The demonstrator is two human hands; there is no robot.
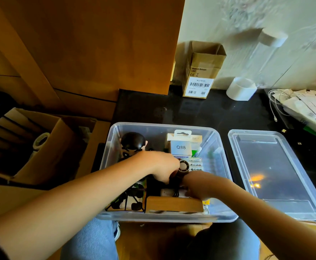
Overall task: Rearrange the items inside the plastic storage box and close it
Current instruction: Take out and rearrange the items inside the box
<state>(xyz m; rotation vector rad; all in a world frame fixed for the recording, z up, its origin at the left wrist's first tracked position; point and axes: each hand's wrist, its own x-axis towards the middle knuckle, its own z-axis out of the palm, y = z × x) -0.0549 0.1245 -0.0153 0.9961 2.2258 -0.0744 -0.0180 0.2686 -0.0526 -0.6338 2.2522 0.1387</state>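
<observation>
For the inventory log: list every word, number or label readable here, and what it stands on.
"Q88": white box standing in the plastic storage box.
"Made in Vietnam": side of the open cardboard carton by the wall.
Barcode label on that carton: print too small to read.
Blue strip under "Q88", battery pack, papers at right: blurred, unreadable.

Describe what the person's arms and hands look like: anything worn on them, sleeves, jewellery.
Both forearms are bare down to the left hand and right hand. No sleeve, watch, bracelet or glove shows on either. No ring is visible, though the fingers are partly hidden inside the plastic storage box. Blue jeans cover the legs below.
</observation>
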